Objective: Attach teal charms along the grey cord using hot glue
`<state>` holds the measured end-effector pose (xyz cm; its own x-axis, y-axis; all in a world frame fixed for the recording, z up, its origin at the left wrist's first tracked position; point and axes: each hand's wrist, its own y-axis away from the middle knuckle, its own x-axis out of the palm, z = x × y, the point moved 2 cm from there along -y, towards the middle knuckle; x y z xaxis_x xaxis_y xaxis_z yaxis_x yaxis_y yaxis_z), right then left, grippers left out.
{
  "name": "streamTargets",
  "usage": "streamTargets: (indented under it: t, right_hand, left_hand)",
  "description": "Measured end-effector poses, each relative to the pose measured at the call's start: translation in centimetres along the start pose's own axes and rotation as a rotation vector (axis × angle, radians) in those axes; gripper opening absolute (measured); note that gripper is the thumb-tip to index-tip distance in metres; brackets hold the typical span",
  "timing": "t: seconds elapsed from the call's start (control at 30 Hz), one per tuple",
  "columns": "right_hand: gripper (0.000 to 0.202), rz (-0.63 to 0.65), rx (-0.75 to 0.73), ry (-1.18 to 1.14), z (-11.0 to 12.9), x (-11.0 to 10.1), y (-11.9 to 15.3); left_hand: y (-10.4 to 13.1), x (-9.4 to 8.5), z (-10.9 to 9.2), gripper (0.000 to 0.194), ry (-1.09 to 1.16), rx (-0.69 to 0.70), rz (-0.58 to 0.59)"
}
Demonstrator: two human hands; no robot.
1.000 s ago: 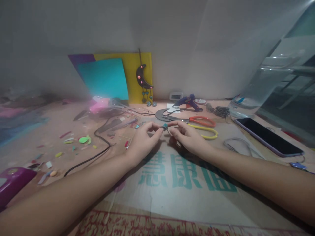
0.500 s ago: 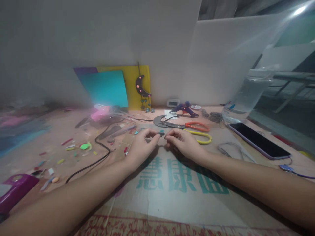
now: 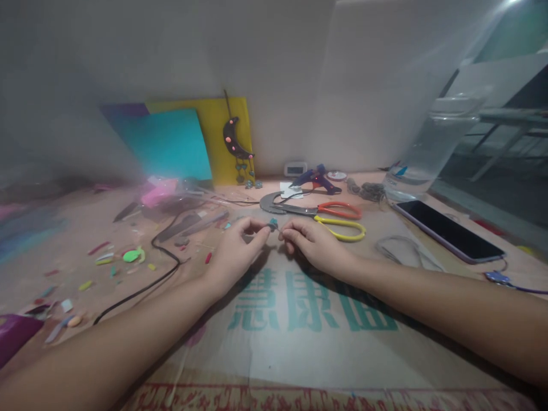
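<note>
A clear jar [image 3: 432, 151] stands at right; centre, the left hand [image 3: 240, 249] pinches a teal piece [image 3: 273, 222], the right hand [image 3: 315, 242] curled beside it, grip unclear.

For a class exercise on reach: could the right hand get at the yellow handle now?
Probably yes: the yellow handle lies just beyond the right hand, with nothing visible between them.
</note>
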<state>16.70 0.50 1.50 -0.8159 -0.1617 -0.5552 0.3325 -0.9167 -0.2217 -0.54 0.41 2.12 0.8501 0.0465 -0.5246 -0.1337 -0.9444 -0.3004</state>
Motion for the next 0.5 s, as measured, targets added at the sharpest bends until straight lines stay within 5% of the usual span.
streamTargets:
  t: [0.23, 0.37, 0.5]
  right_hand:
    - [0.024, -0.071, -0.030, 0.109, 0.8, -2.0, -0.8]
    - [0.014, -0.143, -0.060, 0.276, 2.4, -6.2, -2.0]
    - [0.014, -0.375, 0.038, 0.436, 1.5, -11.2, -3.0]
  left_hand:
    - [-0.3, 0.0, 0.6, 0.018, 0.084, 0.009, -0.020]
    - [-0.3, -0.1, 0.7, 0.017, 0.072, -0.007, -0.014]
    - [-0.3, 0.0, 1.0, 0.021, 0.019, -0.021, 0.015]
